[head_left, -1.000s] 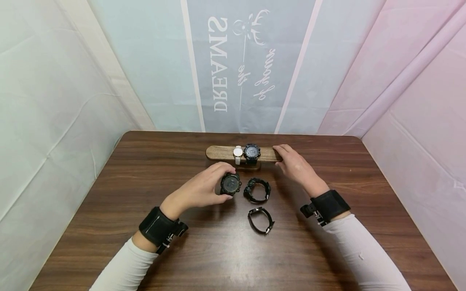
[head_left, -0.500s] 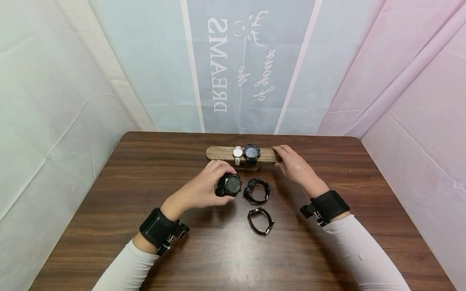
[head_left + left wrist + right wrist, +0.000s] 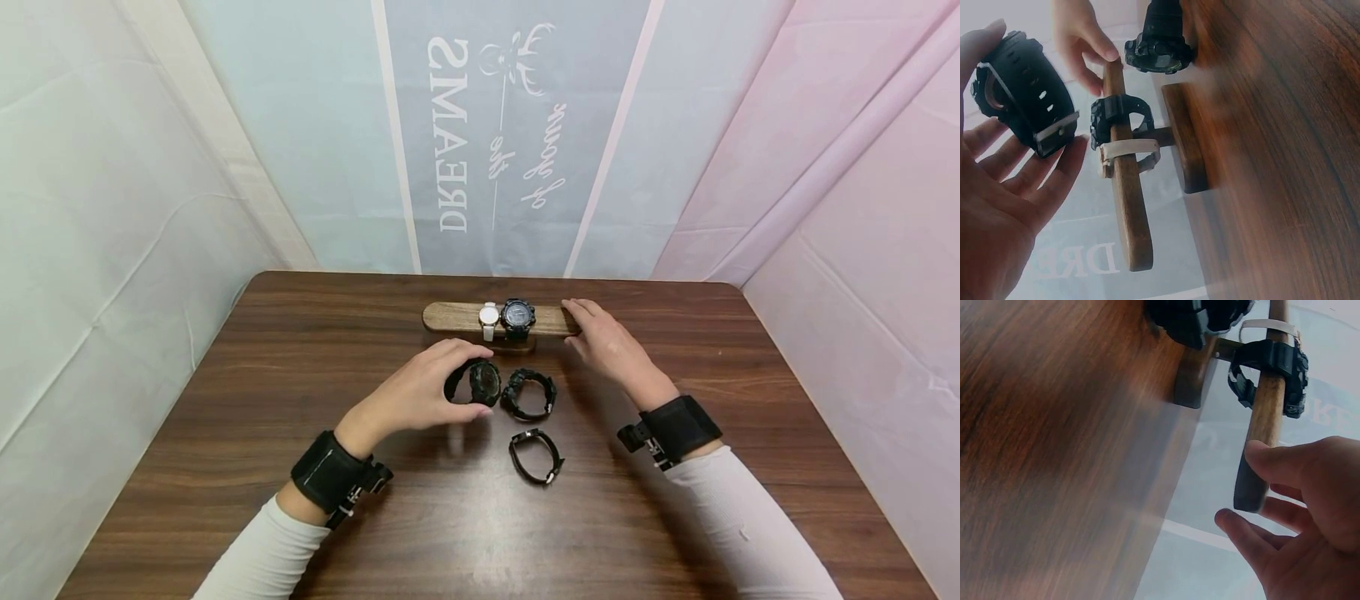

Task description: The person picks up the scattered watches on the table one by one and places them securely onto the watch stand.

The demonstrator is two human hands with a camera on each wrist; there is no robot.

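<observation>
The person's left hand (image 3: 420,387) was clamped on a black watch (image 3: 486,383) between thumb and fingers, lifted above the middle of the worktop (image 3: 390,525), on the near side of a wooden stand (image 3: 452,317). Close to the far edge, the right hand (image 3: 611,342) gripped the stand's right end, while a white-strapped watch (image 3: 489,316) and a large-dialled watch (image 3: 517,315) sat side by side around its bar. A chunky watch (image 3: 528,393) lay on its side just beside the lifted one, toward the right edge, with a slim watch (image 3: 536,457) nearer the front edge.
</observation>
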